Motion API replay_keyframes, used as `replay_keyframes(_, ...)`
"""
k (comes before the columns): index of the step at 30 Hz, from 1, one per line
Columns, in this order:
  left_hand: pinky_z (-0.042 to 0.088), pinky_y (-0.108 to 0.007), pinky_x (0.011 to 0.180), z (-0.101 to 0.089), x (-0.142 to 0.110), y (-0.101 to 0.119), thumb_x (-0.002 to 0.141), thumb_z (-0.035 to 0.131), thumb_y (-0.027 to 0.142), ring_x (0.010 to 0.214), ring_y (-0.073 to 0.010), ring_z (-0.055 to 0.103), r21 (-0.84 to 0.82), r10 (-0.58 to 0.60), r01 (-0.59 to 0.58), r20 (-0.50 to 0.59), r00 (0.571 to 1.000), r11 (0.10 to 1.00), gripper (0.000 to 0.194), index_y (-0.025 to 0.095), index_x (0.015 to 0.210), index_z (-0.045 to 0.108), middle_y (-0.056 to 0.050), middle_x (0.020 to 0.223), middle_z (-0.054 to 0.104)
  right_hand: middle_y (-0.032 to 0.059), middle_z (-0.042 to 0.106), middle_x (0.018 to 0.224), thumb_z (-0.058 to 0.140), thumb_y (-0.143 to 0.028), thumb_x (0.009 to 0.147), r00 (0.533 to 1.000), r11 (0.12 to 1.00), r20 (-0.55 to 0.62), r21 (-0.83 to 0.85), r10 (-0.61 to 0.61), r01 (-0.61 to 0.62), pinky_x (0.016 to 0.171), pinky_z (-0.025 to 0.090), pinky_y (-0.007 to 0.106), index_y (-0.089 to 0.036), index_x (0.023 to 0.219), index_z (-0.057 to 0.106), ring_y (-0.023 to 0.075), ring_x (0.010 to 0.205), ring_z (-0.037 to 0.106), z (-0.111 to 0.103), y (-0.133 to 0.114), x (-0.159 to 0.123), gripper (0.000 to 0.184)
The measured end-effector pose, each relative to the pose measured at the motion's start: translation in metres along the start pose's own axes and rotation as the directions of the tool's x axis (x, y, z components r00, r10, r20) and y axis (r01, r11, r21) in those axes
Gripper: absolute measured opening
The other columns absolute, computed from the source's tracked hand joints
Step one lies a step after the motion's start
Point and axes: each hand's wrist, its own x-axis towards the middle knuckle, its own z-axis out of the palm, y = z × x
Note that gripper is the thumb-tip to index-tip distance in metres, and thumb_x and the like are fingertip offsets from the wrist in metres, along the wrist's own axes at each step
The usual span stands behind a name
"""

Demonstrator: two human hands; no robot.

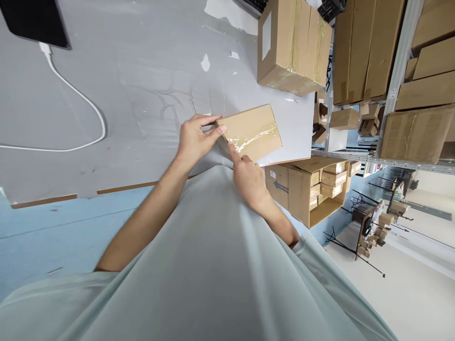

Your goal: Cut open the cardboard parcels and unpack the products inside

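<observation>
A small cardboard box (251,124) with a strip of clear shiny tape along its face rests on the grey table near its front edge. My left hand (196,136) grips the box's left end, thumb on the upper face and fingers along the far side. My right hand (249,180) has its index finger stretched to the taped edge at the near left corner. The other fingers of that hand are curled in, and I see nothing held in them. The underside of the box is hidden.
A larger taped carton (284,47) stands at the table's back right. Below the right edge, an open carton (295,189) holds several small boxes. Shelving (391,90) with cartons is on the right. A white cable (88,106) runs from a black device (35,21) at left.
</observation>
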Motion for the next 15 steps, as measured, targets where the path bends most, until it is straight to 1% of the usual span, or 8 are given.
replay_keyframes(3,0.068,-0.057,0.117,0.003,-0.004,-0.003,0.09,0.09,0.054,0.131,-0.0327,0.075,-0.008,-0.001,0.001,-0.013,1.0,1.0,0.045,0.027,0.125,0.085,-0.01,0.136,0.075,0.016,0.077,0.133,0.044,-0.008,0.113,0.999,1.0,0.036,-0.022,0.02,-0.019,0.098,0.069,0.04,-0.035,0.187,0.019,0.027,0.109,0.083,0.002,0.004,-0.01,0.082)
replay_keyframes(6,0.068,-0.057,0.117,0.004,-0.01,-0.005,0.09,0.09,0.054,0.133,-0.0331,0.074,-0.004,-0.002,0.002,-0.007,1.0,1.0,0.045,0.027,0.126,0.085,-0.01,0.137,0.075,0.0155,0.077,0.133,0.044,-0.006,0.112,0.999,0.999,0.042,-0.032,0.021,-0.019,0.096,0.069,0.038,-0.035,0.187,0.021,0.0263,0.109,0.084,0.006,0.008,-0.019,0.083)
replay_keyframes(9,0.067,-0.055,0.117,0.005,-0.016,-0.005,0.09,0.088,0.053,0.131,-0.0324,0.075,-0.009,-0.005,0.005,0.003,1.0,1.0,0.045,0.025,0.125,0.085,-0.01,0.137,0.075,0.0149,0.078,0.131,0.043,-0.006,0.112,0.998,0.999,0.05,-0.041,0.024,-0.022,0.094,0.069,0.036,-0.035,0.186,0.022,0.0256,0.108,0.085,0.01,0.013,-0.024,0.082)
replay_keyframes(15,0.07,-0.052,0.11,0.011,-0.018,-0.002,0.091,0.086,0.052,0.129,-0.032,0.075,0.022,-0.005,0.005,0.014,1.0,1.0,0.045,0.028,0.128,0.084,-0.01,0.133,0.076,0.0181,0.078,0.133,0.042,-0.008,0.114,0.999,0.999,0.047,-0.039,-0.021,0.023,0.095,0.068,0.037,-0.033,0.185,0.028,0.0277,0.112,0.085,0.017,0.021,-0.014,0.077)
